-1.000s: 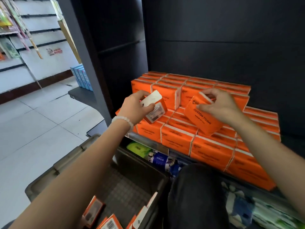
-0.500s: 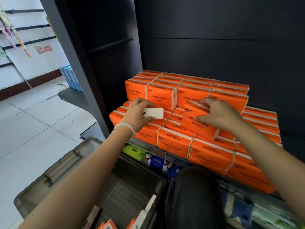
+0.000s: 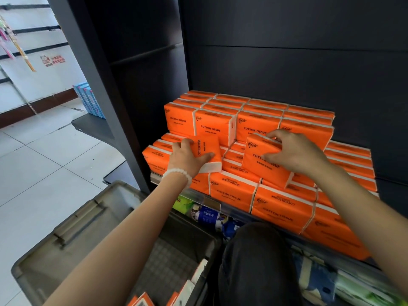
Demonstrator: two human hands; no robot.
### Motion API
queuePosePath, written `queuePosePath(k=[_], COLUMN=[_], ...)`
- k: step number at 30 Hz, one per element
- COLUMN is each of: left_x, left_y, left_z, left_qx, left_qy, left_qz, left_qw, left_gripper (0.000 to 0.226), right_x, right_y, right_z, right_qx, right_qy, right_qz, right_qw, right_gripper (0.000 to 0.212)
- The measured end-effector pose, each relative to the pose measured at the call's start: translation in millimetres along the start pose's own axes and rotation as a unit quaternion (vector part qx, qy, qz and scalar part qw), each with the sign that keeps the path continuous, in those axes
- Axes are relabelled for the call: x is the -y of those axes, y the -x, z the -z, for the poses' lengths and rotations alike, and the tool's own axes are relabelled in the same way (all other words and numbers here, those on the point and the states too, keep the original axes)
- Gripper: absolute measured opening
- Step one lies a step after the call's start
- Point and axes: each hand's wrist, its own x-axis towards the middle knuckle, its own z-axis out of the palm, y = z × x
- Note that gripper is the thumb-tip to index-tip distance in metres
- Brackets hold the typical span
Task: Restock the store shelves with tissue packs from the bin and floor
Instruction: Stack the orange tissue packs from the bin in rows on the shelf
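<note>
Packs of orange cotton tissue fill the shelf (image 3: pixel 198 196) at the centre of the frame in two steps: a low front tier lying flat along the shelf edge, and a taller rear block (image 3: pixel 249 115) standing with its printed faces forward. That stepped layout probably keeps labels readable and leaves a ledge on which new packs can be stood against the rear block.

The left hand (image 3: pixel 187 156), centre-left, holds one pack (image 3: pixel 206 151) on end, print running vertically. Its thumb lies across the orange front face and the fingers wrap behind, so this grip is closed around the pack. The pack's white lower end sits on the front tier, just before the rear block, apparently being stood into the open slot there. The wrist, wearing a white bead bracelet (image 3: pixel 177 173), is bent slightly upward, the forearm rising from the lower left.

The right hand (image 3: pixel 293 151), centre-right, grips a second pack (image 3: pixel 265 161) tilted, its upper edge leaning toward the rear block. Fingers curl over the top edge and the thumb presses the front face, a hold that looks suited to tipping it upright. That forearm comes in from the lower right.

Below, at lower left, the grey bin (image 3: pixel 72 226) stands on the tiled floor with a few more packs (image 3: pixel 141 300) showing at the bottom edge, so restocking seems unfinished.
</note>
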Motion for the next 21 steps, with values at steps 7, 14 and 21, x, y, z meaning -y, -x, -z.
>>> queuePosePath(k=[7,14,21], left_x=[-2,-9,-19], left_y=[1,-1,0], left_z=[-3,4,11], left_qx=[-0.016,-0.021,-0.061], left_qy=[0.085,0.126,0.102], left_qz=[0.032,0.025,-0.034], left_qw=[0.996,0.991,0.992], left_gripper=[0.081,0.079,0.060], right_x=[1,3,6], right_y=[2,3,10], right_z=[-2,-2,1], right_qx=[-0.010,-0.017,-0.039], right_qy=[0.009,0.013,0.004], right_qz=[0.006,0.008,0.010], right_qw=[1.000,1.000,0.999], right_gripper=[0.060,0.059,0.058])
